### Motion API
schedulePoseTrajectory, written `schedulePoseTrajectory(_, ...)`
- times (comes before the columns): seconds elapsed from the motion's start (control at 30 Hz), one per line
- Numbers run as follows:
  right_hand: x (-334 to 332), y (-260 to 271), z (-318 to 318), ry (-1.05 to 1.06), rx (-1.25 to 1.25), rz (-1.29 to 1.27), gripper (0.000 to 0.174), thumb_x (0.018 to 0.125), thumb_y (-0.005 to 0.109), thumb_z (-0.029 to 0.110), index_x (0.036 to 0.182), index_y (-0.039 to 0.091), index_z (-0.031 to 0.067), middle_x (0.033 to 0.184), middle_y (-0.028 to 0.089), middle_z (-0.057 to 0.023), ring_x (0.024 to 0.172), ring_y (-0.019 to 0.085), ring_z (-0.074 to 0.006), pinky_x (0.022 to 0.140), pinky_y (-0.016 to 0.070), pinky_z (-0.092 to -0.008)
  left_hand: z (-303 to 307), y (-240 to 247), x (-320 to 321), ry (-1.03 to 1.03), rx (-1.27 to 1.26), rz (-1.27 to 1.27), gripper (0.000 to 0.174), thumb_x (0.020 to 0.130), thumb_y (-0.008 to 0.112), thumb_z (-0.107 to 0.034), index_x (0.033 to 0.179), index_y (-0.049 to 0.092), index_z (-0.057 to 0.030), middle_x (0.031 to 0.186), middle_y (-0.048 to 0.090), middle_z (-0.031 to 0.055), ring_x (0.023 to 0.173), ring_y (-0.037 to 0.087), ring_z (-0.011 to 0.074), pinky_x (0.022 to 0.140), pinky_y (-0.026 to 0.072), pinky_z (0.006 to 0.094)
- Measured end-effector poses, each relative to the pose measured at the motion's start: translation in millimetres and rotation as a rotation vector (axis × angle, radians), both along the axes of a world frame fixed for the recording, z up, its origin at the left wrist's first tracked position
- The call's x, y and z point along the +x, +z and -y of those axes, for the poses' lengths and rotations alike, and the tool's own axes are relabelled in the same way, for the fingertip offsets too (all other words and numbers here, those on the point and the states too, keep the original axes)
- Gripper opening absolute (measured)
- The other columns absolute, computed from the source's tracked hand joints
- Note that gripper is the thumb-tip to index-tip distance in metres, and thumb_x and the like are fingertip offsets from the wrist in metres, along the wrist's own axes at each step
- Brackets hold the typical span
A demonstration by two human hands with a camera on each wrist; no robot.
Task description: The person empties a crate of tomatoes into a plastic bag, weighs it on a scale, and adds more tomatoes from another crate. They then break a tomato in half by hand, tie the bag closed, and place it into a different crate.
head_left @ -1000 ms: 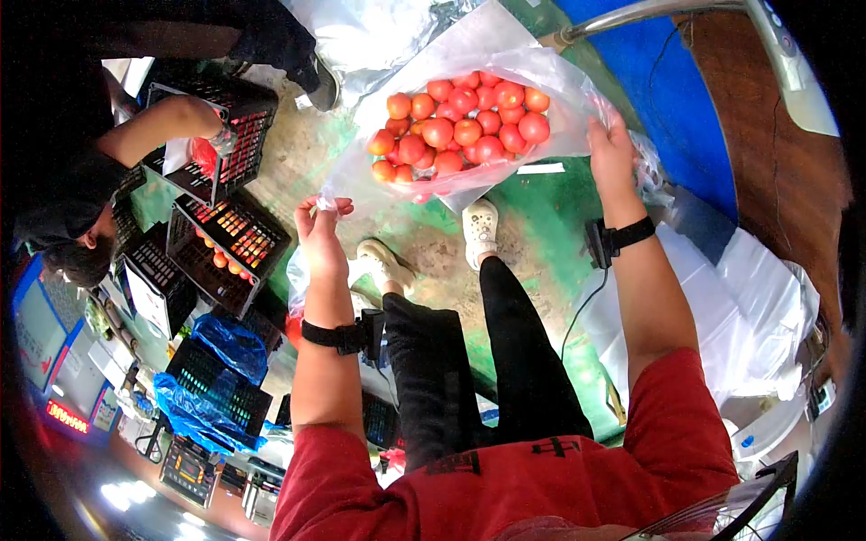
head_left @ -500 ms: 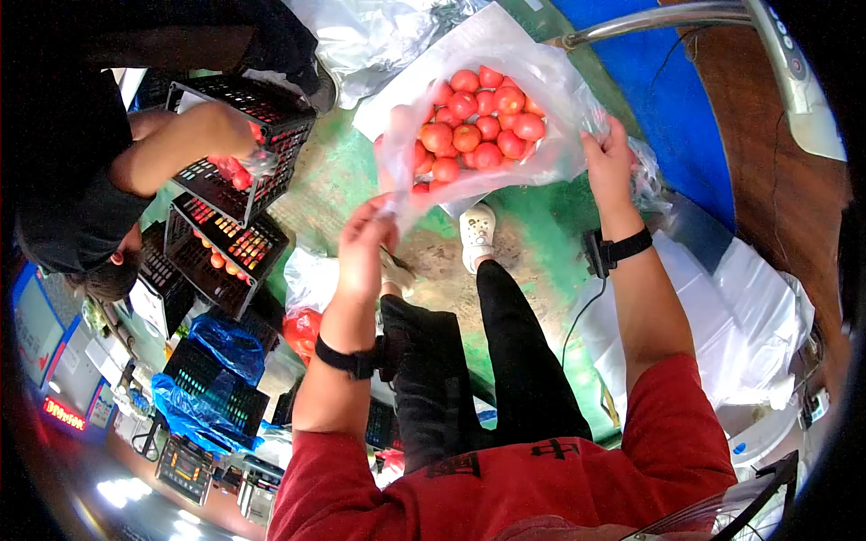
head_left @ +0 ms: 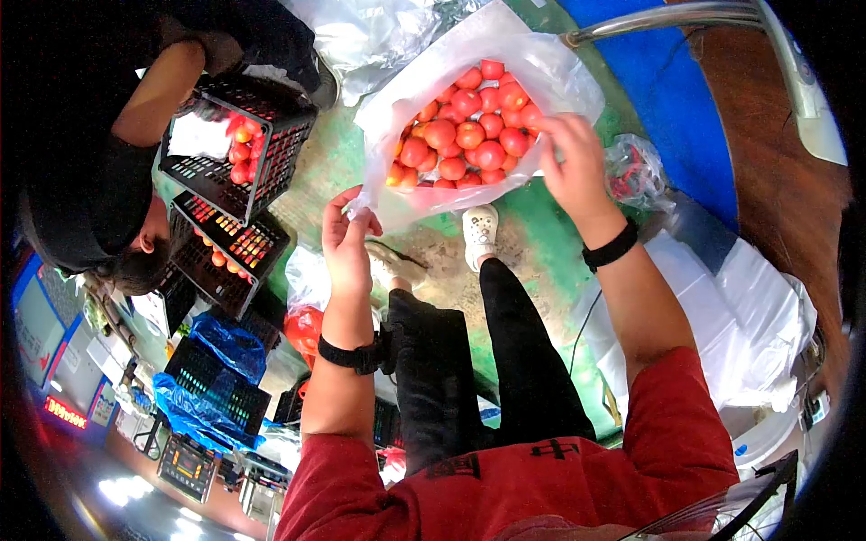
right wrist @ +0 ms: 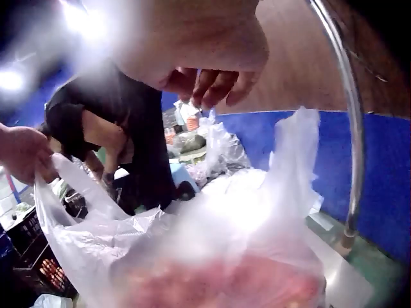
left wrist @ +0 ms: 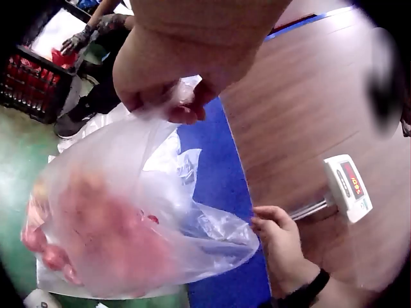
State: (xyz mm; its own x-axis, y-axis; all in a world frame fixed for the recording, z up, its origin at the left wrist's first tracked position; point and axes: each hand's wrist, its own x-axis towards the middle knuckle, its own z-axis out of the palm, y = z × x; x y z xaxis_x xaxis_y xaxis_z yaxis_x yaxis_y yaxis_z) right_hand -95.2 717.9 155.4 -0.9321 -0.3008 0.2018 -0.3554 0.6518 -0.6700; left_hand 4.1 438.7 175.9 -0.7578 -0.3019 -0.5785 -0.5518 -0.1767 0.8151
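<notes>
A clear plastic bag (head_left: 564, 77), its mouth spread wide, holds a heap of red tomatoes (head_left: 469, 135). It rests on a pale flat platform (head_left: 492, 20). My left hand (head_left: 347, 243) pinches the bag's near left edge between thumb and fingers; in the left wrist view the left hand (left wrist: 173, 77) grips gathered plastic. Over the bag's right side is my right hand (head_left: 577, 171), fingers loosely bent and holding nothing. In the right wrist view its fingers (right wrist: 215, 86) hang above an upright bag handle (right wrist: 298, 141).
A scale with a metal pole (head_left: 667, 13) and display head (left wrist: 348, 187) stands by the bag. At left another person (head_left: 99, 180) bends over black crates (head_left: 271, 171) with tomatoes. White plastic sheets (head_left: 722, 316) lie at right, and a small clear bag (head_left: 636, 167) lies nearer.
My right hand has let go of the bag's right edge and moved left over it. My left hand shifted right with its edge. The other person's arm drew back from the crate.
</notes>
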Motion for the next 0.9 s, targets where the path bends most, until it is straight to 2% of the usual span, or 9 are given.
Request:
schedulePoseTrajectory(0.07, 2.4, -13.7, 12.7, 0.088, -0.008, 0.154, 0.023, 0.068, 0.054, 0.007, 0.091, 0.056, 0.0061, 0.082, 0.057, -0.0118, 0.08, 0.053, -0.0314, 0.072, 0.042, -0.0403, -7.2, 5.8, -3.3, 0.039, 0.095, -0.067, 0.027, 0.081, 0.047, -0.001, 0.109, 0.044, 0.0018, 0.073, 0.054, 0.0051, 0.065, 0.049, 0.0114, 0.064, 0.0405, 0.0238)
schedulePoseTrajectory(0.13, 10.7, -47.6, 18.6, 0.367, 0.394, 0.303, 0.023, 0.071, 0.051, 0.01, 0.092, 0.06, 0.0083, 0.085, 0.061, -0.0104, 0.082, 0.057, -0.0305, 0.074, 0.042, -0.0406, -8.8, 7.2, -6.8, 0.018, 0.041, -0.07, 0.028, 0.081, 0.047, -0.003, 0.109, 0.044, 0.0016, 0.075, 0.055, 0.0063, 0.068, 0.051, 0.0129, 0.068, 0.0406, 0.0248)
schedulePoseTrajectory(0.2, 13.5, -56.3, 17.2, 0.399, 1.001, 0.837, 0.024, 0.074, 0.048, 0.014, 0.093, 0.063, 0.0102, 0.092, 0.063, -0.0097, 0.089, 0.059, -0.0275, 0.077, 0.0419, -0.0405, -5.2, 4.2, -9.2, -0.006, -0.007, -0.071, 0.029, 0.081, 0.047, -0.005, 0.11, 0.045, 0.0014, 0.076, 0.057, 0.0074, 0.071, 0.052, 0.0144, 0.072, 0.0406, 0.0258)
schedulePoseTrajectory(0.3, 7.0, -67.2, -0.1, 0.318, 1.143, 0.998, 0.025, 0.077, 0.046, 0.015, 0.093, 0.064, 0.0094, 0.102, 0.061, -0.0101, 0.096, 0.058, -0.0248, 0.078, 0.0418, -0.0415, 1.5, -6.0, -12.0, -0.018, 0.064, -0.008, 0.033, 0.08, 0.048, -0.003, 0.113, 0.04, 0.0012, 0.083, 0.06, 0.0122, 0.078, 0.055, 0.0173, 0.079, 0.0411, 0.0294)
schedulePoseTrajectory(0.37, -0.2, -58.3, -4.3, 0.3, 1.215, 1.088, 0.025, 0.075, 0.047, 0.014, 0.094, 0.062, 0.0062, 0.103, 0.059, -0.0139, 0.094, 0.058, -0.0296, 0.08, 0.0437, -0.0407, 1.7, -7.4, -11.8, -0.047, 0.091, 0.021, 0.033, 0.08, 0.047, -0.003, 0.112, 0.041, 0.0011, 0.082, 0.059, 0.0119, 0.077, 0.055, 0.0172, 0.078, 0.0415, 0.0296)
schedulePoseTrajectory(0.6, -5.5, -64.9, -3.0, 0.119, 1.093, 0.883, 0.025, 0.078, 0.045, 0.015, 0.095, 0.061, 0.0074, 0.098, 0.061, -0.0136, 0.091, 0.059, -0.0291, 0.077, 0.0454, -0.0396, 10.2, -1.3, -9.3, -0.117, 0.229, 0.038, 0.031, 0.081, 0.047, -0.002, 0.112, 0.04, 0.0006, 0.08, 0.058, 0.0107, 0.073, 0.054, 0.0163, 0.073, 0.0424, 0.0274)
schedulePoseTrajectory(0.7, -7.9, -108.7, -3.1, 0.196, 0.779, 0.685, 0.026, 0.072, 0.052, 0.012, 0.096, 0.055, 0.0057, 0.091, 0.058, -0.0153, 0.086, 0.056, -0.0325, 0.074, 0.0449, -0.0425, 22.7, -0.8, -15.7, -0.123, 0.192, 0.055, 0.032, 0.081, 0.046, -0.002, 0.112, 0.04, 0.0006, 0.08, 0.058, 0.0103, 0.075, 0.053, 0.0162, 0.075, 0.0417, 0.0281)
schedulePoseTrajectory(0.8, -27.4, -125.5, 23.5, 0.265, 0.745, 0.463, 0.02, 0.08, 0.041, 0.014, 0.088, 0.058, 0.007, 0.088, 0.06, -0.0136, 0.083, 0.058, -0.0301, 0.072, 0.0461, -0.0403, 32.7, -9.6, -15.9, -0.112, 0.167, 0.044, 0.031, 0.081, 0.046, -0.002, 0.111, 0.041, 0.0009, 0.08, 0.058, 0.0096, 0.076, 0.053, 0.0157, 0.075, 0.0414, 0.0278)
schedulePoseTrajectory(0.9, -46.8, -179.3, 29.8, 0.331, 0.836, 0.249, 0.02, 0.081, 0.041, 0.015, 0.089, 0.058, 0.0087, 0.093, 0.058, -0.0114, 0.086, 0.056, -0.0277, 0.073, 0.0454, -0.0394, 30.2, -8.1, -16.0, -0.052, 0.15, 0.051, 0.031, 0.081, 0.046, -0.001, 0.111, 0.042, 0.0011, 0.078, 0.056, 0.0078, 0.074, 0.052, 0.0137, 0.074, 0.0407, 0.0263)
